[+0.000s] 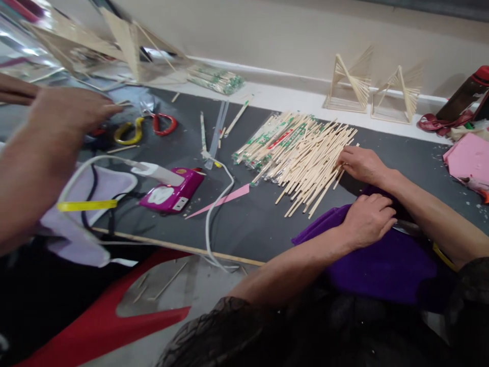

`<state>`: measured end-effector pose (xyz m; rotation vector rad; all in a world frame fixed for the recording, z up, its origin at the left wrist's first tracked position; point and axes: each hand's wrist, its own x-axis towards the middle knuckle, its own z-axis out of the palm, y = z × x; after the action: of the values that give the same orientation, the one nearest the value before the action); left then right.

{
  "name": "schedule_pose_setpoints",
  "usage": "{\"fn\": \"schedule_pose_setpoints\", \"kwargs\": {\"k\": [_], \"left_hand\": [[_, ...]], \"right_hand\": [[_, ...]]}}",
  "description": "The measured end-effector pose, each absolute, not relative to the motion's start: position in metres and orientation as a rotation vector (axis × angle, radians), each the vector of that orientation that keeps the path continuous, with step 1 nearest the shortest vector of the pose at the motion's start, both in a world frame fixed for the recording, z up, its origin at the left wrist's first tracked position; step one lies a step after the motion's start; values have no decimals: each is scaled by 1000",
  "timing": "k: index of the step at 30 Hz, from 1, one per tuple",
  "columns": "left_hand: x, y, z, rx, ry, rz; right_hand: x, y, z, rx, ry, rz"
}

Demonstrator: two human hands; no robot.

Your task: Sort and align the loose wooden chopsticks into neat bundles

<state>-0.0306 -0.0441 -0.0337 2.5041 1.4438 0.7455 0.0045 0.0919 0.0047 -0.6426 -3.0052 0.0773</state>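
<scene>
My right hand (pixel 361 163) reaches to the right edge of a loose pile of wooden chopsticks (pixel 313 163). Its fingers close around a chopstick (pixel 338 180), whose ends show on either side of them. Nearer to me, my left hand (pixel 369 219) is over a purple cloth (pixel 378 265) at the table edge, its fingers curled. What lies under them, if anything, is hidden. A shiny metal blade (pixel 407 228) shows between the left fingertips and my right forearm, and a yellow piece (pixel 445 256) is below that forearm.
Wrapped chopsticks (pixel 263 137) lie beside the pile. Left are a purple power strip (pixel 171 189), a white cable (pixel 208 224), red-handled scissors (pixel 163 125) and another person's blurred hand (pixel 64 112). Stick models (pixel 349 84), a bottle (pixel 464 94) and pink paper (pixel 468 160) stand or lie farther right.
</scene>
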Motion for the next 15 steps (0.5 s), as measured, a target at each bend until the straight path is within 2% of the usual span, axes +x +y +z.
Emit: {"fn": "schedule_pose_setpoints", "kwargs": {"k": [10, 15], "left_hand": [[-28, -45, -37, 2553, 1418, 755], [-29, -44, -38, 2553, 1458, 699]], "right_hand": [[-11, 90, 9, -665, -2988, -46], [-34, 91, 2, -468, -3015, -92]]}}
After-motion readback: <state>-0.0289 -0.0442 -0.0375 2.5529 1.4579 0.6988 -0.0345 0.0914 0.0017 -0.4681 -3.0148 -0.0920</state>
